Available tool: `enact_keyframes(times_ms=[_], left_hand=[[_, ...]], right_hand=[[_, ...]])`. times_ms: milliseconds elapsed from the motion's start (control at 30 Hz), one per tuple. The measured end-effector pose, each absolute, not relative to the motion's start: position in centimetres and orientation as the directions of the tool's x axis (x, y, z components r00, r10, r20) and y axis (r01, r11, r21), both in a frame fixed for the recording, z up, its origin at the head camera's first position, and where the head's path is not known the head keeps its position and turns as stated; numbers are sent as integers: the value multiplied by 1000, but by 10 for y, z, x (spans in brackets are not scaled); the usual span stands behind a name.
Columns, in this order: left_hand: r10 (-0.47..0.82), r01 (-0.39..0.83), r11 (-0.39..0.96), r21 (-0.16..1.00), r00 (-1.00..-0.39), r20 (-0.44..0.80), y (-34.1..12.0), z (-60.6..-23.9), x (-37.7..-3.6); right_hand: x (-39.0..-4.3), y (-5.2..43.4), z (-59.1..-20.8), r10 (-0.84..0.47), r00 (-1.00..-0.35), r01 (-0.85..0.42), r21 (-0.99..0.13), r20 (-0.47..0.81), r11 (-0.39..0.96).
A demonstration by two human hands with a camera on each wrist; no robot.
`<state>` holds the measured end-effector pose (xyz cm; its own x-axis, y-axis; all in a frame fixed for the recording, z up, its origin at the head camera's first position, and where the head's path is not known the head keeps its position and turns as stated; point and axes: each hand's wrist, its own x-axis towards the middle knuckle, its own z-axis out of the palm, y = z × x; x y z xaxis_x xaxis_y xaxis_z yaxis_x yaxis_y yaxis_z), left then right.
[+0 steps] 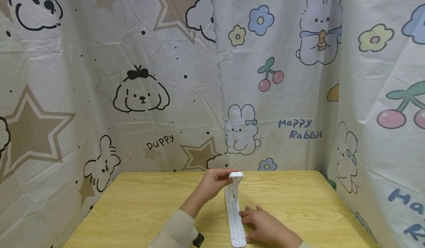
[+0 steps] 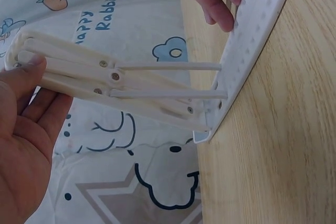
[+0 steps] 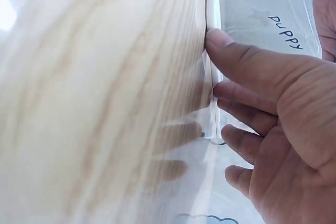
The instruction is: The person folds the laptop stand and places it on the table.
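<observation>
Holding the raised end of a white folding rack (image 1: pixel 235 203) between thumb and curled fingers, our left hand (image 1: pixel 212 184) lifts the hinged arms (image 2: pixel 121 80) up off the base, we judge to swing them open. Below those fingers the perforated base strip (image 2: pixel 252 45) lies flat on the wooden table (image 1: pixel 139 207), and our right hand (image 1: pixel 262 224) presses straight fingers (image 3: pixel 247 61) against its near edge, likely to stop it sliding. Beyond the fingertips hangs a cartoon curtain (image 1: pixel 139 93), close behind; nothing blocks the arms.
</observation>
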<state>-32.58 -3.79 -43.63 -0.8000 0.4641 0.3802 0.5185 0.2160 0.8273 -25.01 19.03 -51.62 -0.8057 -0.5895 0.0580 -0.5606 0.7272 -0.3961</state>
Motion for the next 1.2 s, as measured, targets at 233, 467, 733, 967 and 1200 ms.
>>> enact_keyframes(times_ms=[233,467,733,967,1200], left_hand=[[423,472,166,866,-827,370,-39,-443,-322],[389,498,200,844,-831,398,-49,-457,-328],[366,478,285,831,-855,367,-63,-471,-332],[398,436,429,791,-877,268,-67,-485,-341],[463,450,555,700,-866,190,-56,-502,-352]], right_hand=[[-256,201,-514,-583,-812,-517,-516,41,683],[-289,216,-511,-513,-852,-456,-635,107,624],[-312,218,-511,-423,-883,-441,-663,202,605],[-328,208,-518,-358,-914,-388,-670,191,633],[-345,200,-524,-376,-911,-388,-655,167,648]])
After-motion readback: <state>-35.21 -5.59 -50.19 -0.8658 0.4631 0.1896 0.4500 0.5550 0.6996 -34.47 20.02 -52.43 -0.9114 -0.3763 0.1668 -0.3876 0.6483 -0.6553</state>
